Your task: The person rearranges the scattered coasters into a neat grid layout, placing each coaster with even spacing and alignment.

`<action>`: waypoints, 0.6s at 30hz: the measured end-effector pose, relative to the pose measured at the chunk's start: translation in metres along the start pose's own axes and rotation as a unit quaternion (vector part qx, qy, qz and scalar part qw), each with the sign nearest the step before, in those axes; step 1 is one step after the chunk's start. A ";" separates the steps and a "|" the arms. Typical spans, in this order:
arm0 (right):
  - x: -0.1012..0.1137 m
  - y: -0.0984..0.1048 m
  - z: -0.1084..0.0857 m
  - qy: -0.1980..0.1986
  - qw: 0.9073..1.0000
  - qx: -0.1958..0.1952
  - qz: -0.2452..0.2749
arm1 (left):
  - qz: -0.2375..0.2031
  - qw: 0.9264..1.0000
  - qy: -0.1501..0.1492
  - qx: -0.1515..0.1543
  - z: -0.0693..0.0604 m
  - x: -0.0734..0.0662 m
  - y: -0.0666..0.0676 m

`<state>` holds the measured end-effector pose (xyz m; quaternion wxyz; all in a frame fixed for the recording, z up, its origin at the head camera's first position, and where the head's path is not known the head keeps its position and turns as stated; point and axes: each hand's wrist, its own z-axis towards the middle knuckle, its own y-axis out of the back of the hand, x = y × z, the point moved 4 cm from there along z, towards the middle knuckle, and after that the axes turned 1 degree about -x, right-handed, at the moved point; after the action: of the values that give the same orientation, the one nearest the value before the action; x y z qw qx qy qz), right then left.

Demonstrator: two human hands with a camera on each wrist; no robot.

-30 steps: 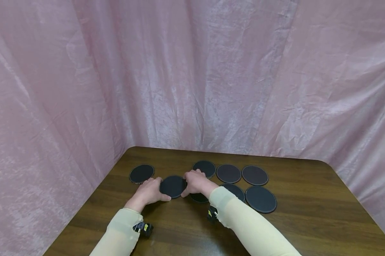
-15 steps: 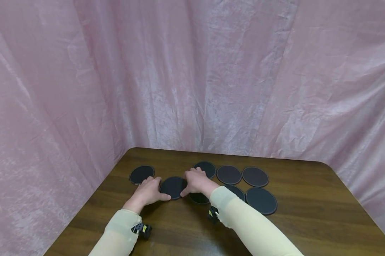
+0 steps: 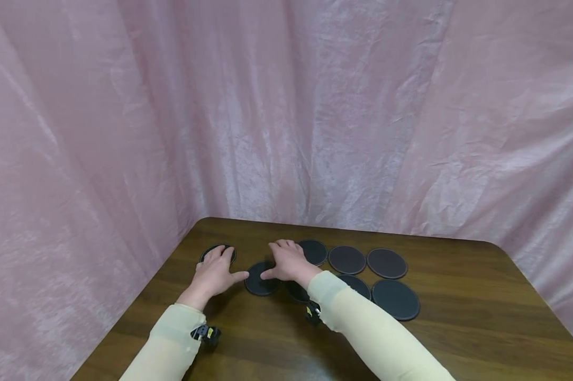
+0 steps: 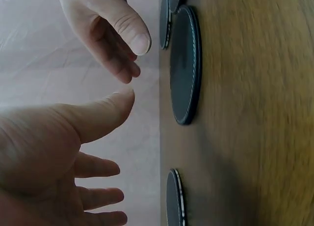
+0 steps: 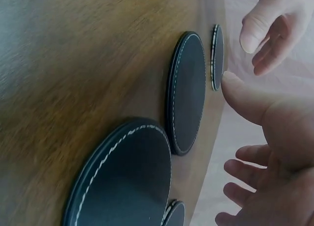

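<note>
A round black leather coaster [image 3: 260, 284] with pale edge stitching lies on the wooden table between both hands. My left hand [image 3: 211, 275] hovers to its left with fingers spread, holding nothing. Beneath its fingers, a second coaster [image 4: 173, 199] at the far left is partly hidden in the head view. My right hand [image 3: 290, 263] hangs over the middle coaster's right side, thumb extended and fingers loose, also holding nothing. In both wrist views the hands are raised above the coasters and apart from them. Part of a nearby coaster [image 3: 296, 291] is covered by the right hand and wrist.
Several more dark coasters lie in two rows to the right, among them a back-row one [image 3: 347, 260], the back-right one [image 3: 387, 263] and the front-right one [image 3: 396, 299]. A pink velvet curtain [image 3: 286, 106] hangs behind the wooden table [image 3: 467, 317].
Both hands gripped the middle coaster's edges half a second ago; they have let go and risen. The left hand has moved left, over the far-left coaster. The middle coaster stays on the table.
</note>
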<state>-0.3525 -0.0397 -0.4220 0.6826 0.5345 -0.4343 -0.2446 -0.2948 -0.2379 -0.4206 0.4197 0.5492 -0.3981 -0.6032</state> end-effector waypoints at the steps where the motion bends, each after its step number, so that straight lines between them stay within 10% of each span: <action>1: 0.001 -0.001 0.002 0.002 1.000 0.000 0.000 | 0.001 1.000 0.000 0.001 0.001 0.001 0.001; 18: 0.015 -0.015 0.017 0.011 1.000 0.005 0.010 | 0.008 0.999 0.031 0.002 0.004 0.034 0.004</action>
<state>-0.3574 -0.0656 -0.4304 0.6869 0.5363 -0.4332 -0.2299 -0.3003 -0.2712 -0.4274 0.4358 0.5655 -0.3903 -0.5814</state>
